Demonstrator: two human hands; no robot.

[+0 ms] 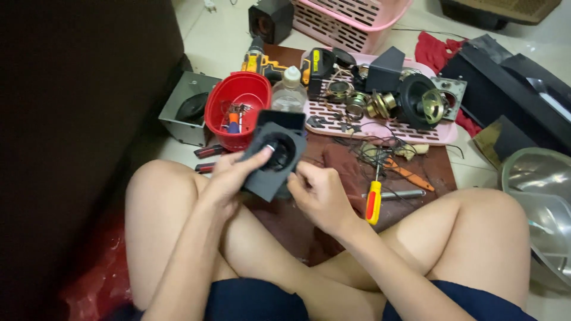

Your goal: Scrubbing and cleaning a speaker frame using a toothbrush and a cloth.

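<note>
Black square speaker panel (275,159) with round hole in middle, tilted, held above the lap. Left hand (233,173) grips its left edge, thumb near the hole. Right hand (321,195) fingers curled on its lower right edge. Red bowl (238,108) behind.

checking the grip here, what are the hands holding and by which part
Both hold the dark square speaker panel: left hand on its left edge and front, right hand at its lower right edge.

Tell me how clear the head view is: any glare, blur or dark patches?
Head view: even indoor light, hands sharp on the dark speaker panel; left third lost to a dark, featureless surface; glare on the shiny metal bowl at right; soft shadows only.
</note>
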